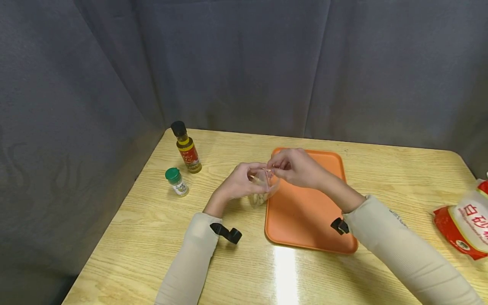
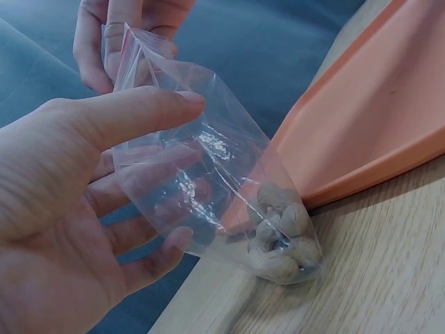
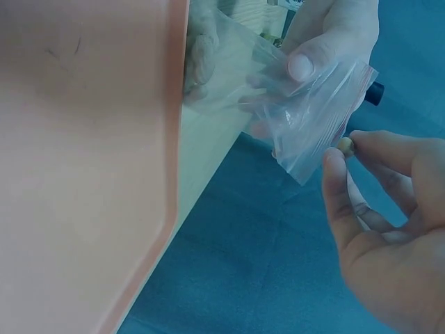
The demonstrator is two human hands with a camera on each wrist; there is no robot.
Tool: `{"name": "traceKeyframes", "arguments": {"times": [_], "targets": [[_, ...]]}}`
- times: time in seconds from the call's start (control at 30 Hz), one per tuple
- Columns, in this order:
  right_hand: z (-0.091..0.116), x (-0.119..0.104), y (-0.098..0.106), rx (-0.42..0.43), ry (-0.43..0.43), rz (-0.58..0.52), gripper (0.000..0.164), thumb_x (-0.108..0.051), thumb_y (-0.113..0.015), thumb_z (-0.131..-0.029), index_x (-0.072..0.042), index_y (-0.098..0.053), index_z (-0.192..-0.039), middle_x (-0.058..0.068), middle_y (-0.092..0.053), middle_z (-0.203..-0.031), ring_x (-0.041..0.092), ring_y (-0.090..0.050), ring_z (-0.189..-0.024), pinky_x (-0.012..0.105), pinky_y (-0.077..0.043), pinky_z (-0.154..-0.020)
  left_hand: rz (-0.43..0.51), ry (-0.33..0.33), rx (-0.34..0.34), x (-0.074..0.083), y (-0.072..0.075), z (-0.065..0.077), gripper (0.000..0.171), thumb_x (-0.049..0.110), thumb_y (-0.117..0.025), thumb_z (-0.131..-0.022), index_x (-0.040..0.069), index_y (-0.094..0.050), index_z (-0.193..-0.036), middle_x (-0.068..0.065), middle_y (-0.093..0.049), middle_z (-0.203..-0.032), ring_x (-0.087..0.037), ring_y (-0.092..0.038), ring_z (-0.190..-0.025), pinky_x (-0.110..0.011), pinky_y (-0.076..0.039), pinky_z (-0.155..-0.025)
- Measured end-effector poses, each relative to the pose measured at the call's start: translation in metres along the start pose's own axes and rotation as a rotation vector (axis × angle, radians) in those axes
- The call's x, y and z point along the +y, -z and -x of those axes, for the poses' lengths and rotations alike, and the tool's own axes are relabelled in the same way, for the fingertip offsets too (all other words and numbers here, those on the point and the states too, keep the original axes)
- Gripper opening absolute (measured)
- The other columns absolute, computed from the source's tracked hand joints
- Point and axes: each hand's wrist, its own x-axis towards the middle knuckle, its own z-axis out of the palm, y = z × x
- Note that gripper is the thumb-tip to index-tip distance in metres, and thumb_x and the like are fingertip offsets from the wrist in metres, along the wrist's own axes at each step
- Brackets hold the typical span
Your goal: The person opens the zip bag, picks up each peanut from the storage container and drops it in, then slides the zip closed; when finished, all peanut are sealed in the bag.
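Observation:
A clear zip bag [image 2: 208,146] with a red line along its mouth holds several pale, curved nuts [image 2: 281,233] at its bottom. My left hand [image 1: 242,181] grips it near the top, thumb on the near side and fingers behind. The bag slants beside the left edge of an orange tray [image 1: 305,216]. My right hand [image 1: 299,169] is at the bag's mouth. Between its thumb and forefinger it pinches a small tan nut [image 3: 345,146], seen in the right wrist view. Most of that nut is hidden by the fingertips.
An olive oil bottle [image 1: 188,153] with a black cap stands at the back left of the wooden table [image 1: 145,237]. Nearer is a small green-capped jar [image 1: 177,182]. A red and white sugar bag [image 1: 467,222] lies at the far right. Dark curtains hang behind.

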Motion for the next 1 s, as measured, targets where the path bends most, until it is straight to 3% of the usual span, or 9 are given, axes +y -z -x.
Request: {"name": "traceKeyframes", "arguments": {"times": [0.2,0.33,0.53,0.8,0.9,1.0], "targets": [[0.000,0.000,0.000,0.010,0.027,-0.030,0.021,0.001,-0.063,-0.093,-0.003,-0.076,-0.108,0.006,-0.071,-0.089,0.014,-0.052,-0.060,0.030,-0.045,-0.056,0.016,-0.009,-0.004,0.001,0.001,0.000,0.058,0.012,-0.080,-0.080,0.009,-0.061,-0.135,-0.004,-0.066,-0.119,-0.023,-0.061,-0.106,-0.036,-0.053,-0.085],[-0.001,0.000,0.000,0.041,0.027,-0.015,0.024,0.001,-0.062,-0.093,0.000,-0.072,-0.115,0.011,-0.070,-0.088,0.015,-0.056,-0.063,0.032,-0.048,-0.059,0.017,-0.007,-0.003,0.004,0.001,0.000,0.059,0.010,-0.081,-0.080,0.009,-0.061,-0.135,-0.004,-0.066,-0.120,-0.021,-0.061,-0.107,-0.036,-0.052,-0.087],[0.000,0.003,0.001,0.053,0.019,0.018,0.021,0.004,-0.062,-0.092,-0.002,-0.073,-0.108,0.009,-0.069,-0.087,0.016,-0.058,-0.068,0.035,-0.050,-0.063,0.012,-0.010,-0.002,0.006,0.002,0.000,0.060,0.010,-0.081,-0.080,0.010,-0.061,-0.137,-0.003,-0.069,-0.117,-0.019,-0.062,-0.105,-0.037,-0.051,-0.087],[0.001,0.016,0.002,0.077,0.039,0.161,0.026,0.008,-0.065,-0.088,-0.004,-0.073,-0.111,0.011,-0.066,-0.095,0.023,-0.061,-0.079,0.038,-0.052,-0.066,-0.014,-0.019,0.011,0.007,0.002,0.001,0.062,0.014,-0.082,-0.080,0.010,-0.060,-0.138,-0.001,-0.068,-0.118,-0.019,-0.060,-0.107,-0.039,-0.049,-0.091],[0.002,0.016,0.003,0.074,0.075,0.124,0.025,0.006,-0.070,-0.087,-0.005,-0.074,-0.109,0.010,-0.065,-0.096,0.023,-0.061,-0.081,0.038,-0.053,-0.066,0.004,-0.052,0.013,0.013,0.002,0.003,0.061,0.016,-0.082,-0.080,0.011,-0.061,-0.137,0.001,-0.067,-0.122,-0.017,-0.060,-0.107,-0.037,-0.049,-0.090],[0.003,0.013,0.007,0.084,0.114,0.059,0.018,0.002,-0.074,-0.086,-0.007,-0.077,-0.102,0.003,-0.066,-0.091,0.018,-0.060,-0.078,0.036,-0.052,-0.067,0.093,-0.099,-0.007,0.018,0.003,0.006,0.059,0.012,-0.080,-0.081,0.010,-0.061,-0.137,-0.001,-0.066,-0.126,-0.019,-0.062,-0.109,-0.037,-0.050,-0.090]]}}
